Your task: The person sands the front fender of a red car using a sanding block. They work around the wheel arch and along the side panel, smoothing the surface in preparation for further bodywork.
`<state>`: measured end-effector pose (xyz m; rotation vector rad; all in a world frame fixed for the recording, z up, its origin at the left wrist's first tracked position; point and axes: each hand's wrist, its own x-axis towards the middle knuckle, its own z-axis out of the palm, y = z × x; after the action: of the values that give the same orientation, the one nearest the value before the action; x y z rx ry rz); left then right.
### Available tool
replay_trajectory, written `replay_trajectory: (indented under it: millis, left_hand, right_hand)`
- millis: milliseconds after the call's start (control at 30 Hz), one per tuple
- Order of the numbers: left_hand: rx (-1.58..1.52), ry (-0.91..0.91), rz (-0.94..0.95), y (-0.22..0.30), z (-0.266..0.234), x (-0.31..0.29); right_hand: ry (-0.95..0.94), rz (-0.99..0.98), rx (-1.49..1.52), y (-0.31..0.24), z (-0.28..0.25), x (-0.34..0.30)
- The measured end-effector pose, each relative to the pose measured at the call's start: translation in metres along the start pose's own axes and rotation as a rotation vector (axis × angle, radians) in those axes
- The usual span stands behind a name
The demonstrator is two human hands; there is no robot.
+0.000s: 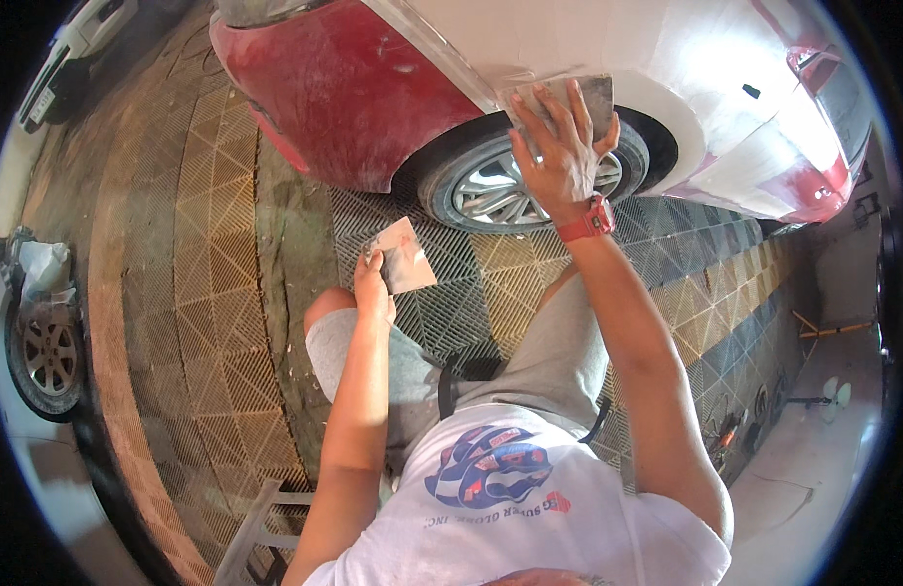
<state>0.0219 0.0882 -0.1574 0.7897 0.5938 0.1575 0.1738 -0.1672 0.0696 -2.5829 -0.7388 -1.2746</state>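
Note:
My right hand (559,161), with a red watch on its wrist, presses a folded sheet of sandpaper (596,98), tan and dark grey, against the pale fender (632,39) just above the wheel arch. Its fingers lie spread over the sheet, which they hold to the panel. Lower and to the left, my left hand (372,283) grips a square, pinkish-tan sheet (408,256) with a grey smudge, probably sandpaper too, by its left edge in front of my knee. That sheet is apart from the car.
The car's wheel (490,195) stands right below my right hand, beside a red bumper (349,93). Grille tiles (207,293) cover the floor. At far left are a loose wheel (46,356) and another vehicle (65,59). A fan (837,396) stands at right, a grey stool (251,537) lower left.

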Motion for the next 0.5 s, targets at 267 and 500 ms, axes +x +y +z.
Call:
replay_trajectory:
  millis: [267,500]
  left_hand:
    - [-0.007,0.002,0.001,-0.003,0.001,-0.001]
    - [0.006,-0.022,0.040,-0.001,0.002,-0.005]
  right_hand:
    - [0.041,-0.038,-0.006,-0.003,0.001,0.011]
    - [0.035,-0.002,0.042,-0.009,-0.005,0.006]
